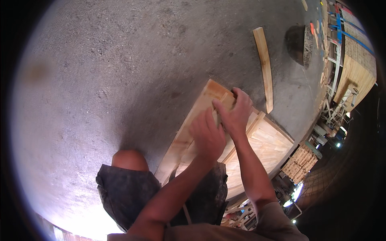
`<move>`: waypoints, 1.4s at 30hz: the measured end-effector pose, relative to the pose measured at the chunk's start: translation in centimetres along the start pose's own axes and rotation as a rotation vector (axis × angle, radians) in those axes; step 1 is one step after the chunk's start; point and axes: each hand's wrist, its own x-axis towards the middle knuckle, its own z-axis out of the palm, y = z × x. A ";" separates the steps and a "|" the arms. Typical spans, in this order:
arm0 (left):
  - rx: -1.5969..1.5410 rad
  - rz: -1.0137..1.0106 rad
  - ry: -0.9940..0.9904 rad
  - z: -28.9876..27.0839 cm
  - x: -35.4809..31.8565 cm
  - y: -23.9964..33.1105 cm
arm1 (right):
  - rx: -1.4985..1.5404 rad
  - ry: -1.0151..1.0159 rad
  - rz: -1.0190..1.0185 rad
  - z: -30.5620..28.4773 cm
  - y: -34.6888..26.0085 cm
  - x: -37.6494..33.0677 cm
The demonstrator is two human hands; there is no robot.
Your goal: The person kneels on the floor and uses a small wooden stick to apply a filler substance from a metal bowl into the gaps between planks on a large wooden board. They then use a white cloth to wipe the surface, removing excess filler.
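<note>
A pale wooden panel [268, 140] with raised frame strips lies slanting in front of my legs. My left hand [207, 134] rests on its upper part, fingers stretched out and pointing away from me. Just beyond and to the right, my right hand [238, 110] has its fingers bent over the panel's far edge, with the thumb on the near side close to my left fingertips. A thin wood strip shows by the right thumb. Anything small beneath the two hands is hidden.
A loose wooden batten [263, 68] lies on the concrete floor [100, 72] beyond the panel. Farther right are a dark rounded container [296, 45], a large stack of boards [358, 64] and a smaller wood stack [299, 162]. My bare knee [130, 160] is left of the panel.
</note>
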 end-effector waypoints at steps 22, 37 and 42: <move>-0.154 -0.125 -0.099 0.3 1.3 2.4 | 0.201 -0.228 0.157 -6.3 1.0 2.1; -0.130 -0.071 -0.080 -0.1 1.6 2.0 | 0.102 -0.147 0.071 -2.5 0.2 2.5; 0.126 0.067 -0.210 0.2 1.6 1.8 | 0.276 -0.112 0.157 -5.0 0.6 3.3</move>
